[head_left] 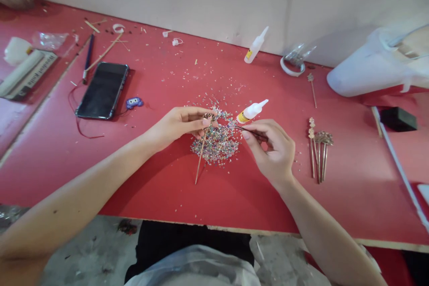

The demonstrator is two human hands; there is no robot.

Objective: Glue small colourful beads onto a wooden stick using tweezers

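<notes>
Cropped clothing (201, 266), ornament (208, 117) partly hidden.

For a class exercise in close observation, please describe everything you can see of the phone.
The phone is a dark, round-cornered slab with a glossy, blank screen facing up. A dark rim, possibly a case, edges it. It lies flat on the red table, left of the left hand, slightly slanted. A thin red cord seems to pass beneath it. No hand touches it.
</notes>
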